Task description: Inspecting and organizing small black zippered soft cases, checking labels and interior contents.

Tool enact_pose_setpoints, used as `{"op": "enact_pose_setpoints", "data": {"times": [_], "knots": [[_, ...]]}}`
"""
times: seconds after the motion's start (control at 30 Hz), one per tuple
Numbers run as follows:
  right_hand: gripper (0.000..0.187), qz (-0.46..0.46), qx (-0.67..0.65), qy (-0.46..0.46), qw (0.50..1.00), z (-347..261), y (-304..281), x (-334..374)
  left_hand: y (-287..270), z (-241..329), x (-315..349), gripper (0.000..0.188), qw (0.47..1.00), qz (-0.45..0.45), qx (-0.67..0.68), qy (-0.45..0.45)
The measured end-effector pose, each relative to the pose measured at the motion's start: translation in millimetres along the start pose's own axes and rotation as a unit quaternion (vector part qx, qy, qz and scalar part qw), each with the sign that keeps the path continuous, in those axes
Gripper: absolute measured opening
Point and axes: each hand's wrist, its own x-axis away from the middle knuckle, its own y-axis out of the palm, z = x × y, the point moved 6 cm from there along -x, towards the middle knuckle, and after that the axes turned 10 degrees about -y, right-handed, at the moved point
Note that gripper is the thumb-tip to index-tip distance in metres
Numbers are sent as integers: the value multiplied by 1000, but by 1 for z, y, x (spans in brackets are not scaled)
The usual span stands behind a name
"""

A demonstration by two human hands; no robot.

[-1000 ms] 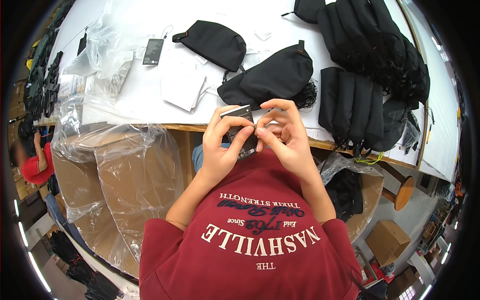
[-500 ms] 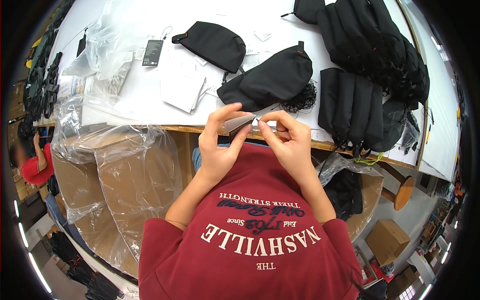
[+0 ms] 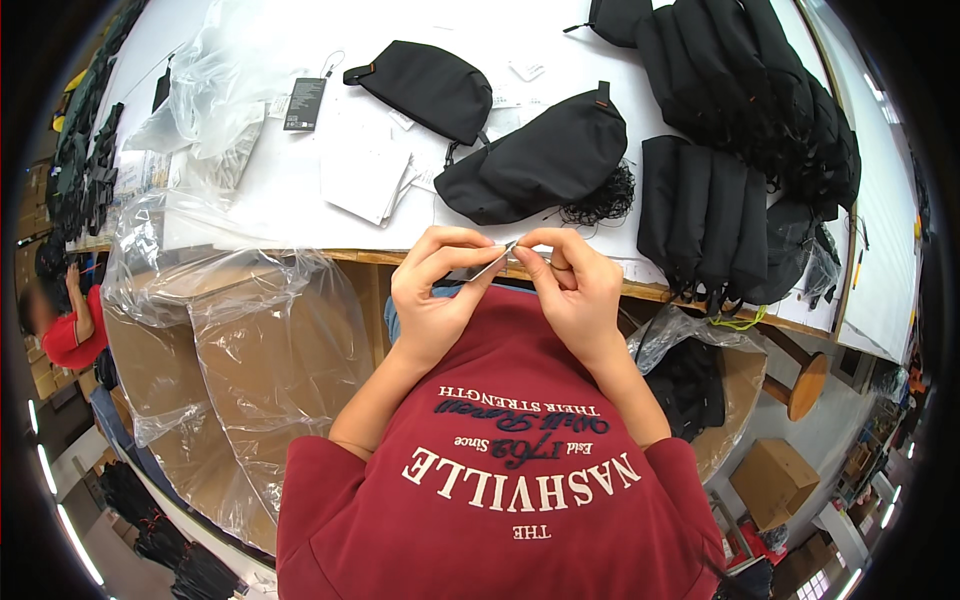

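Note:
Just in front of the table edge, my left hand (image 3: pixel 432 292) pinches a small hang tag (image 3: pixel 488 267) between thumb and fingers; it shows almost edge-on. My right hand (image 3: pixel 582 288) meets it at the tag's upper corner, thumb and forefinger pressed together. What those fingertips grip is too small to make out. Beyond my hands lies a black fabric pouch (image 3: pixel 540 155) with a loop at its end, and a tangle of black strings (image 3: pixel 608 196) beside it. Another black pouch (image 3: pixel 425 92) lies farther back. A stack of white cards (image 3: pixel 362 182) rests to the left.
Black pouches are piled (image 3: pixel 720 90) at the far right, with a nearer row (image 3: pixel 700 215) of them. A dark hang tag (image 3: pixel 304 104) and clear plastic bags (image 3: pixel 215 95) lie on the left. Below the table edge stands a plastic-lined carton (image 3: pixel 270 370). Another person (image 3: pixel 75 335) is at far left.
The hang tag has tilted from showing its face to nearly edge-on. My left fingers have lowered and closed toward its corner, and my fingertips now nearly meet.

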Motion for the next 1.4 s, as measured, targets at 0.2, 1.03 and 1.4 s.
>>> {"op": "enact_pose_setpoints", "data": {"times": [0.2, 1.03, 1.4], "knots": [[11, 68, 36, -60, 995, -12, 2, 4, 4, 11, 8, 24, 998, 53, -38, 8], [13, -141, -185, 70, 970, 15, 3, 6, 17, -29, 3, 6, 904, -339, 171, -199], [13, -191, -370, 208, 885, 26, 16, 20, 24, -40, -34, 6, 965, -216, 114, -96]]}}
